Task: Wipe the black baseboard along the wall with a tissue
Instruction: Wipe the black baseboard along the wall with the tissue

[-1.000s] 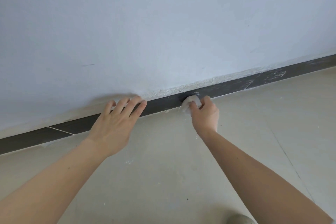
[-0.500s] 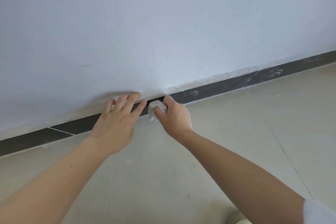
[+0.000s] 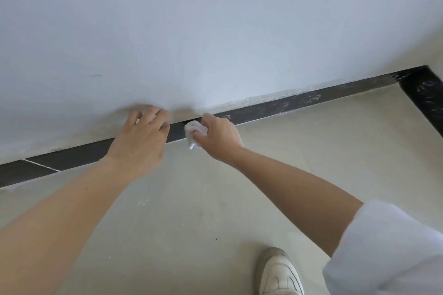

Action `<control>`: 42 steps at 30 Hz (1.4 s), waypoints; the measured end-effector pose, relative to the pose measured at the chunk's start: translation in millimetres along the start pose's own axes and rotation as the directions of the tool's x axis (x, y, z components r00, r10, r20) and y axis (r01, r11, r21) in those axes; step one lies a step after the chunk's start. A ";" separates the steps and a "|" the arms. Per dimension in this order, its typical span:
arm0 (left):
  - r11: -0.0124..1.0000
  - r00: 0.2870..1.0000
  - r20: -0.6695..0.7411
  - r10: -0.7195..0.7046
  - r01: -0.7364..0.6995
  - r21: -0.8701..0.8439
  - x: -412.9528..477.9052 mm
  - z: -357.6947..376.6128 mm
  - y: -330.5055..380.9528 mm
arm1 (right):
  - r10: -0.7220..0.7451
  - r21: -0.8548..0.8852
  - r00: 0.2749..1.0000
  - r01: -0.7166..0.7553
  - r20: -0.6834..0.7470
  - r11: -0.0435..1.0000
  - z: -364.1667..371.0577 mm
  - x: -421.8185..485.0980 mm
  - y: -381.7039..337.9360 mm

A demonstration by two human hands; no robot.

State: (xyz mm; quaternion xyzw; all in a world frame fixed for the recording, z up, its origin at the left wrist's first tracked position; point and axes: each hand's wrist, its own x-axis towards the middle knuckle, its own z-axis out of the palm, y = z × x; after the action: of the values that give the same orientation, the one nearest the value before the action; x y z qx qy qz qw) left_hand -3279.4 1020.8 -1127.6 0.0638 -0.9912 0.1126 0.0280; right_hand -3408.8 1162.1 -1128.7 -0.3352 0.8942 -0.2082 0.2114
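Sliding toward nine o'clock, right hand clutches tissue beside flat left hand; baseboard smudges remain toward three o'clock.

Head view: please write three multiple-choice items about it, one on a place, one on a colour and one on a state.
1. Where is the crumpled white tissue?
A. dropped, untouched
B. against the black baseboard
C. held up in the air

2. What colour is the lace-up sports shoe?
A. red
B. black
C. off-white

3. How is the right hand?
A. curled round the tissue
B. open and empty
C. out of view

Answers: B, the tissue overlaps the dark strip at the wall's foot. C, the shoe's upper is pale all over. A, its fingers close on the tissue.
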 end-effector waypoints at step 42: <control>0.989 0.989 0.148 0.010 -0.032 0.148 1.1 1.1 25.8 | 0.177 0.155 0.944 -0.138 -0.278 0.978 1.6 2.3 97.8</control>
State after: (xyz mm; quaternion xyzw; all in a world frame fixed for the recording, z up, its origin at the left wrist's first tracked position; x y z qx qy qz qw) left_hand -3284.0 1045.4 -1134.3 0.0634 -0.9799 0.1820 -0.0510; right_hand -3459.5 1227.4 -1180.8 -0.2133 0.9237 -0.2967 0.1156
